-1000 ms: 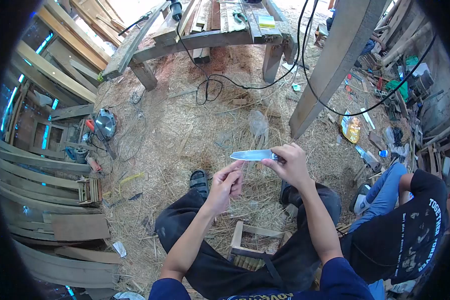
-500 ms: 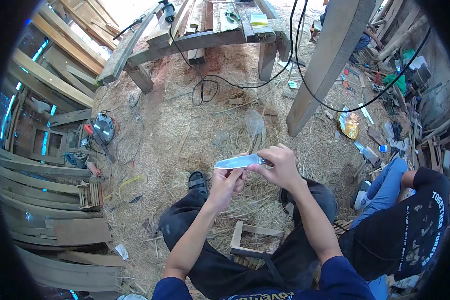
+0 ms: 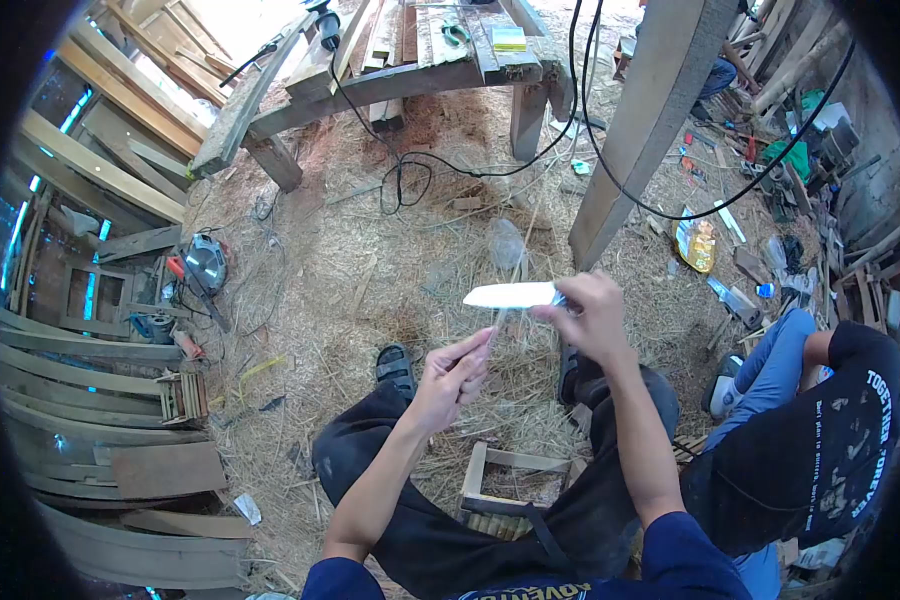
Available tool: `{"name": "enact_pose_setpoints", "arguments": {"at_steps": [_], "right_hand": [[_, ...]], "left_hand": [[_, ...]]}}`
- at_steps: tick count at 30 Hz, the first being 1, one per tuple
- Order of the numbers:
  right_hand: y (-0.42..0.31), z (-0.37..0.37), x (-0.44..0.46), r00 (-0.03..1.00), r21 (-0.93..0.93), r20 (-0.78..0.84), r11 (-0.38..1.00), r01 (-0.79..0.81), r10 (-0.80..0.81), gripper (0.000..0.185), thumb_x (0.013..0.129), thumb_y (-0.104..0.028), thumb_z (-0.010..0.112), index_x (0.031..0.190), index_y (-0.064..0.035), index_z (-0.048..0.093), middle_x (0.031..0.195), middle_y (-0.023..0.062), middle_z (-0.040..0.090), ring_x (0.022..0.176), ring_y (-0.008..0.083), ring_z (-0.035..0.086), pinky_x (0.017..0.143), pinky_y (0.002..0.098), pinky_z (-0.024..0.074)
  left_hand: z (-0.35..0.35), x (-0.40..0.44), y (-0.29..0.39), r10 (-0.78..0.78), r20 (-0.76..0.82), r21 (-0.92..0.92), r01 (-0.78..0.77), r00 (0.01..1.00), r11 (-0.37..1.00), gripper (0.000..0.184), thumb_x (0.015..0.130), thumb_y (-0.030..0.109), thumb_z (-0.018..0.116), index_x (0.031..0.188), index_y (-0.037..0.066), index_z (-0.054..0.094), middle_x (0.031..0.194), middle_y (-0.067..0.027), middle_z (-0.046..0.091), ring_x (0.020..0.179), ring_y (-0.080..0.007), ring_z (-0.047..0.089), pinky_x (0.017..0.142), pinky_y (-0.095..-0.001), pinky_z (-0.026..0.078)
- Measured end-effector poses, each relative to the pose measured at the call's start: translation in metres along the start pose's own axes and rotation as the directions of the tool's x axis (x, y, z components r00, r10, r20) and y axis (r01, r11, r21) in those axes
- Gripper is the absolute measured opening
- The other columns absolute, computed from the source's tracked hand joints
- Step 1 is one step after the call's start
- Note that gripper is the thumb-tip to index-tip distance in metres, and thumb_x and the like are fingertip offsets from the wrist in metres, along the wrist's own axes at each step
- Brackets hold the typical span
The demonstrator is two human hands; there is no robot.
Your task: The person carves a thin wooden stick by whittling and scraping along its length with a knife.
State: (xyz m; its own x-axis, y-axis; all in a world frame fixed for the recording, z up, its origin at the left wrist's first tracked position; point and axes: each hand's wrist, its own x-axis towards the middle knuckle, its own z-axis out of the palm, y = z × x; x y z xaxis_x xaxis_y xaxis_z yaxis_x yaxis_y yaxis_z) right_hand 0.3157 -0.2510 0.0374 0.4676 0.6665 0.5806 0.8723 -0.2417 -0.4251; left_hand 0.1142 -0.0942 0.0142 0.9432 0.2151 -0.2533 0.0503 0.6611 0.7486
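Note:
My right hand [image 3: 592,308] is closed round the handle of a knife [image 3: 511,295], whose broad, bright blade points left. In my left hand [image 3: 452,381] a thin pale strip, seemingly wood or bamboo [image 3: 498,324], is pinched between thumb and fingers. It slants up and away, and the blade crosses it a little beyond my left fingertips. Whether the edge touches the strip, I cannot tell. Below my hands, between my legs, stands a small wooden frame [image 3: 477,470].
Wood shavings cover the floor [image 3: 340,270]. Ahead stands a timber workbench [image 3: 370,92], with a slanting post [image 3: 650,130] and a hanging black cable [image 3: 660,212]. A circular saw [image 3: 206,262] lies left near stacked boards [image 3: 90,345]. A person in a black shirt [image 3: 820,450] sits close at right.
My right hand and the knife have moved up and slightly right, away from my left hand. My left hand has dropped a little and more of the strip shows.

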Motion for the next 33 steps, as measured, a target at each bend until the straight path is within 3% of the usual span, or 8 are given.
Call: {"name": "enact_pose_setpoints", "arguments": {"at_steps": [3,4,12,15,21,27,30,33], "right_hand": [[0.007,-0.009,-0.001,0.994,-0.048,0.031,0.994,-0.101,0.103,0.040,0.071,-0.042,0.085,0.085,-0.0058,0.074,0.067,0.0067,0.065,0.059,0.0249,0.055,0.061,0.0375,0.0417],[0.004,-0.006,-0.004,0.990,0.038,0.042,0.990,-0.138,0.136,0.040,0.072,-0.042,0.084,0.086,-0.0052,0.074,0.070,0.0074,0.067,0.060,0.0248,0.056,0.062,0.0371,0.0431],[-0.011,0.013,0.000,0.998,0.074,0.064,0.997,-0.022,0.017,0.042,0.071,-0.044,0.084,0.085,-0.0049,0.074,0.074,0.0074,0.071,0.061,0.0232,0.060,0.063,0.0359,0.0439],[-0.016,0.017,0.002,0.997,0.095,0.081,0.995,0.002,-0.010,0.042,0.072,-0.043,0.084,0.085,-0.0051,0.074,0.073,0.0069,0.070,0.060,0.0231,0.060,0.063,0.0358,0.0434],[-0.035,0.033,0.008,0.990,0.167,0.096,0.982,0.084,-0.101,0.041,0.076,-0.046,0.080,0.085,-0.0065,0.073,0.067,0.0045,0.066,0.062,0.0221,0.063,0.063,0.0355,0.0442],[-0.042,0.031,0.014,0.991,0.180,0.085,0.980,0.087,-0.103,0.040,0.076,-0.045,0.080,0.083,-0.0069,0.073,0.067,0.0037,0.066,0.061,0.0212,0.062,0.061,0.0352,0.0431],[-0.037,0.028,0.013,0.988,0.168,0.089,0.980,0.107,-0.123,0.040,0.075,-0.046,0.080,0.082,-0.0075,0.072,0.066,0.0037,0.065,0.061,0.0208,0.061,0.060,0.0350,0.0421],[-0.027,0.026,0.010,0.985,0.156,0.083,0.978,0.139,-0.153,0.041,0.075,-0.048,0.080,0.081,-0.0081,0.072,0.066,0.0037,0.065,0.060,0.0205,0.060,0.060,0.0347,0.0414]], "left_hand": [[-0.003,0.002,-0.004,-0.012,-0.046,0.046,0.014,0.999,0.999,0.037,0.103,0.014,0.057,0.139,0.006,0.055,0.074,0.0066,0.041,0.055,-0.0011,0.029,0.046,-0.0186,0.022],[-0.004,0.002,-0.003,-0.001,-0.035,0.084,0.004,0.999,0.996,0.036,0.103,0.015,0.056,0.139,0.007,0.055,0.074,0.0060,0.042,0.054,-0.0014,0.029,0.046,-0.0189,0.022],[0.002,0.005,0.004,0.067,-0.079,0.100,-0.059,0.995,0.993,0.027,0.104,0.017,0.053,0.130,0.009,0.055,0.071,0.0017,0.046,0.052,-0.0033,0.032,0.045,-0.0206,0.024],[0.000,0.010,0.010,0.076,-0.020,0.217,-0.070,0.997,0.974,0.027,0.104,0.018,0.054,0.129,0.008,0.054,0.073,0.0010,0.050,0.052,-0.0029,0.034,0.045,-0.0205,0.025],[0.010,0.017,0.008,0.080,-0.176,0.069,-0.069,0.981,0.995,0.033,0.105,0.019,0.054,0.135,0.006,0.056,0.080,0.0021,0.052,0.058,-0.0019,0.036,0.047,-0.0190,0.025],[0.006,0.018,0.012,0.114,-0.113,0.123,-0.100,0.987,0.987,0.044,0.104,0.020,0.055,0.145,0.007,0.050,0.080,0.0040,0.051,0.060,-0.0017,0.036,0.049,-0.0183,0.025],[0.005,0.015,0.008,0.119,-0.142,0.155,-0.097,0.983,0.983,0.030,0.102,0.018,0.057,0.129,0.005,0.060,0.077,0.0051,0.049,0.060,-0.0013,0.036,0.048,-0.0182,0.024],[-0.010,0.013,0.003,0.078,-0.039,0.154,-0.071,0.996,0.986,0.039,0.104,0.018,0.056,0.141,0.006,0.055,0.075,0.0064,0.044,0.058,-0.0017,0.032,0.048,-0.0199,0.023]]}}
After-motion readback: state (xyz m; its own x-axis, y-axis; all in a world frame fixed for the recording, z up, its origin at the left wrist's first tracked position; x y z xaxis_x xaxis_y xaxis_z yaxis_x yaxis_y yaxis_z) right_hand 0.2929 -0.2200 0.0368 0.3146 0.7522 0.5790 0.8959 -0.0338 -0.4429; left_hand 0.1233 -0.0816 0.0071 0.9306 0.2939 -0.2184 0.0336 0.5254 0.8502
